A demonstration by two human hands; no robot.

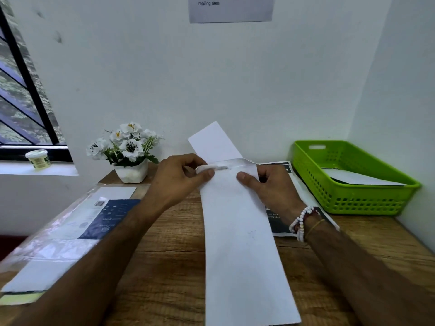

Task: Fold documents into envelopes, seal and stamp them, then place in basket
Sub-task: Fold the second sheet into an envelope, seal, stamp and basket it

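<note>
A long white envelope (244,250) lies lengthwise on the wooden desk (169,255), its mouth at the far end. My right hand (270,187) holds the envelope near the mouth, thumb on top. My left hand (181,177) pinches the flap's adhesive strip (226,164) at the opening. A folded white document (213,141) sticks out of the mouth and points up and to the back. The green plastic basket (353,196) stands at the right against the wall, with a white envelope (357,178) inside.
A clear plastic pack of envelopes (70,229) lies at the left. A white pot of artificial flowers (128,154) stands at the back. Printed sheets (306,196) lie under my right hand. A small jar (38,158) sits on the window sill. Walls close the back and right.
</note>
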